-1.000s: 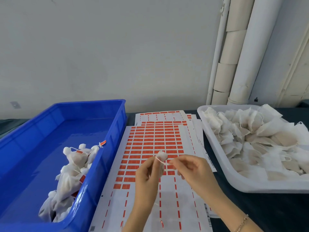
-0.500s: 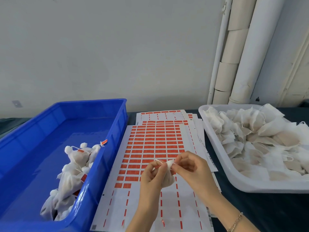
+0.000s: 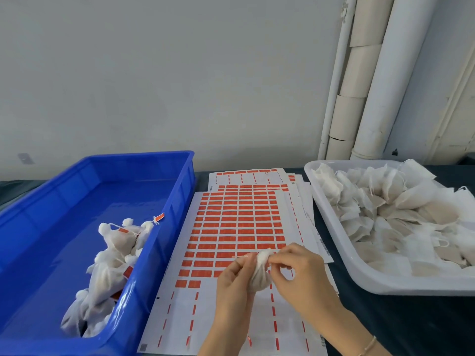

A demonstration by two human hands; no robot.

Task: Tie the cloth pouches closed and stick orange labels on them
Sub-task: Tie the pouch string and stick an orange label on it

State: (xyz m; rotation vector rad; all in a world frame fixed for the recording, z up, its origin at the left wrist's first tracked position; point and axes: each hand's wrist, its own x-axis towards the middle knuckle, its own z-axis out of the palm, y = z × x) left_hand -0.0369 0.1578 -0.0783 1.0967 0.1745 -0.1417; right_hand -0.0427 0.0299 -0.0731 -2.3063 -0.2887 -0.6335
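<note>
Pouch lower than a second ago

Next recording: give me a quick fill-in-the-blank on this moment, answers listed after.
1. The left hand and right hand both grip one small white cloth pouch above the white paper label sheet, whose stickers are ____.
2. The tied, labelled pouches lie in the ____ plastic crate.
3. The translucent white plastic tray of unlabelled pouches stands to the sheet's ____.
Answers: orange, blue, right.
</note>
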